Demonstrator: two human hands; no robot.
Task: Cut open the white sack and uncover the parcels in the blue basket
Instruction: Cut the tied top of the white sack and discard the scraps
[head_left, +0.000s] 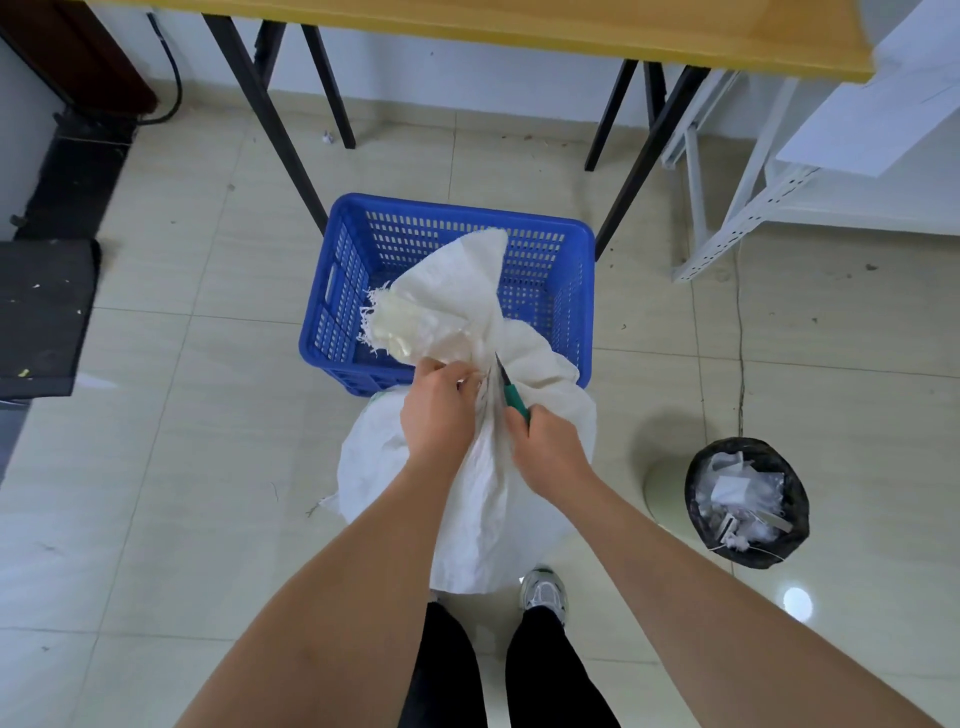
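Observation:
A full white woven sack (395, 467) stands on the floor against the near side of the blue basket (337, 291). Its gathered neck and frayed top flap (441, 306) lean over the basket. My left hand (439, 410) grips the bunched neck of the sack. My right hand (545, 447) holds a green-handled knife (511, 392), whose blade points up into the neck beside my left fingers. No parcels show; the basket's visible inside looks bare.
A yellow-topped table (571, 31) on black legs stands behind the basket. A black-lined waste bin (748, 499) full of scraps sits at the right. White metal shelving (753, 208) is at the far right, a dark mat (41, 317) at the left.

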